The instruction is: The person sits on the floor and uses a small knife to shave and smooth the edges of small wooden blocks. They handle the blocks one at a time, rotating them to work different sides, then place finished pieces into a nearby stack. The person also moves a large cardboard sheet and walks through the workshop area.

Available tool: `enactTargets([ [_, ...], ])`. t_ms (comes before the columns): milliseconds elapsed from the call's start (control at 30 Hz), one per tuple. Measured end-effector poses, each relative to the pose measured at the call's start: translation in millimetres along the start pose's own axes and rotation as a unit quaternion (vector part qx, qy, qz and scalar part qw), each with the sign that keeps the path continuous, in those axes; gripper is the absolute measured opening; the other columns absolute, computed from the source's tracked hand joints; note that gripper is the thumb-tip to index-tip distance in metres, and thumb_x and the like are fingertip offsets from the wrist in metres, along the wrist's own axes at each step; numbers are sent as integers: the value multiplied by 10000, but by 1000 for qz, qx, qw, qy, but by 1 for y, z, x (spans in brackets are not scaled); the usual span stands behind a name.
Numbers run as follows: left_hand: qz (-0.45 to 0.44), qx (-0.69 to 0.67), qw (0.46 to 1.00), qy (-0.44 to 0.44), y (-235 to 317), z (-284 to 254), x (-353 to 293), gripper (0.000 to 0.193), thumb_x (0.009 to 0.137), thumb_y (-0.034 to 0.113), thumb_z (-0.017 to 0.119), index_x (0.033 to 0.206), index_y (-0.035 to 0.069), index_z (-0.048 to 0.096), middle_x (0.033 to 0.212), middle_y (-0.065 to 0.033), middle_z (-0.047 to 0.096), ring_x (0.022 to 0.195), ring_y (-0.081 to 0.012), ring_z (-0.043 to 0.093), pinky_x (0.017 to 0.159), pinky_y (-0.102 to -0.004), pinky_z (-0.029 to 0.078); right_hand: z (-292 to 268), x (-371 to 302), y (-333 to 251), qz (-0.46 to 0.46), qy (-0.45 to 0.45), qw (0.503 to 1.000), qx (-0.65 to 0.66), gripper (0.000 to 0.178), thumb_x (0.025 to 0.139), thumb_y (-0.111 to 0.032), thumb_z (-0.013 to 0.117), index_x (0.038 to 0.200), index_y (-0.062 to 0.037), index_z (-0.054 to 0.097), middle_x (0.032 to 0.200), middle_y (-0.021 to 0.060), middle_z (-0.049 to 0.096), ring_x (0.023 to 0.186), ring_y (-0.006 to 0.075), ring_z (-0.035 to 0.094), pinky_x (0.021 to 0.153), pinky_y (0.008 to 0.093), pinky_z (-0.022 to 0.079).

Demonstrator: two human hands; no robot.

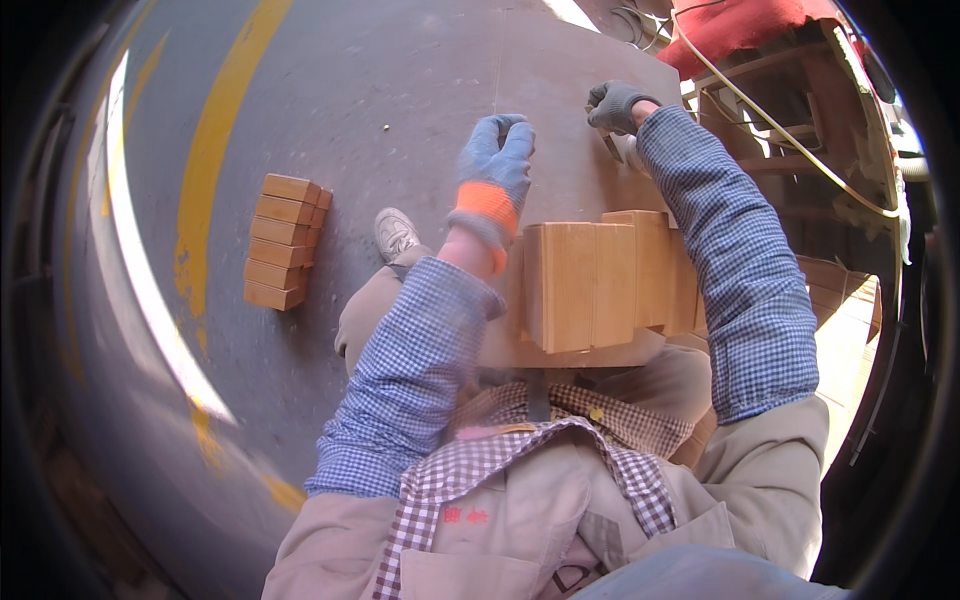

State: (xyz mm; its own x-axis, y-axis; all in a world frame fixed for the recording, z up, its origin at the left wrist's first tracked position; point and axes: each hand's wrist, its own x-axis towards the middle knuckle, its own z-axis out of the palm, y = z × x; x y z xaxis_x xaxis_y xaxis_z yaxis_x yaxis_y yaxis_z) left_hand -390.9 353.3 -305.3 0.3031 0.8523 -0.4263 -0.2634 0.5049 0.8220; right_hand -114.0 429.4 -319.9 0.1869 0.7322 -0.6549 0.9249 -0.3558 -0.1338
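My left hand [495, 155], in a blue glove with an orange cuff, is raised beyond the brown blocks. Its fingers curl together at the tips; what they pinch, if anything, is too small to make out. Farther right, my right hand [615, 107] in a dark grey glove closes around a small tool [612, 149] with a flat dark end, whose kind I cannot tell. Close to my body stand several smooth tan box-shaped blocks [580, 285], upright and side by side. Neither hand touches them. Checked sleeves cover both forearms.
On the grey floor [330, 110] to the left, a stack of similar tan blocks [275, 245] stands near a yellow painted stripe [205, 180]. My shoe [395, 233] lies between stack and blocks. At right are a wooden frame, a pale hose [785, 135] and red cloth [745, 32].
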Motion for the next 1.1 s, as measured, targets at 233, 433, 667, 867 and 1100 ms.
enactTargets([
  [233,-3,-28,999,-18,3,5,1,235,964,253,662,1082,51,630,925,-28,645,777,-106,592,668,-277,496,-30,-82,-23,-176,-25,786,593,172,994,-154,625,1151,-85,640,840,-25,576,735,54,561,577,176,445],
  [433,41,-4,995,-91,12,2,-4,138,966,188,664,959,51,664,811,-35,658,756,-125,626,718,-271,517,-23,-146,-54,-184,33,887,423,178,991,-190,639,1109,-58,653,885,-8,615,764,66,578,629,213,473],
  [667,174,82,944,-268,16,6,-16,77,960,90,638,950,20,669,810,-15,646,769,-99,599,745,-262,509,-12,-207,-18,-326,182,922,96,300,991,-321,633,1118,-57,699,825,35,683,752,128,625,710,278,525],
  [867,149,125,974,-114,14,-3,-4,243,1015,268,620,1120,55,676,979,-58,707,910,-164,678,888,-333,553,-14,-224,145,-19,282,751,597,231,1037,-330,560,967,-124,640,752,-29,585,599,47,505,524,200,410],
  [1100,203,356,881,-236,43,47,22,531,914,251,748,1365,54,550,1329,-128,583,1250,-240,555,1051,-395,476,143,-145,218,86,127,778,610,232,1043,-293,538,962,-115,663,656,-57,522,489,19,414,452,179,375],
])
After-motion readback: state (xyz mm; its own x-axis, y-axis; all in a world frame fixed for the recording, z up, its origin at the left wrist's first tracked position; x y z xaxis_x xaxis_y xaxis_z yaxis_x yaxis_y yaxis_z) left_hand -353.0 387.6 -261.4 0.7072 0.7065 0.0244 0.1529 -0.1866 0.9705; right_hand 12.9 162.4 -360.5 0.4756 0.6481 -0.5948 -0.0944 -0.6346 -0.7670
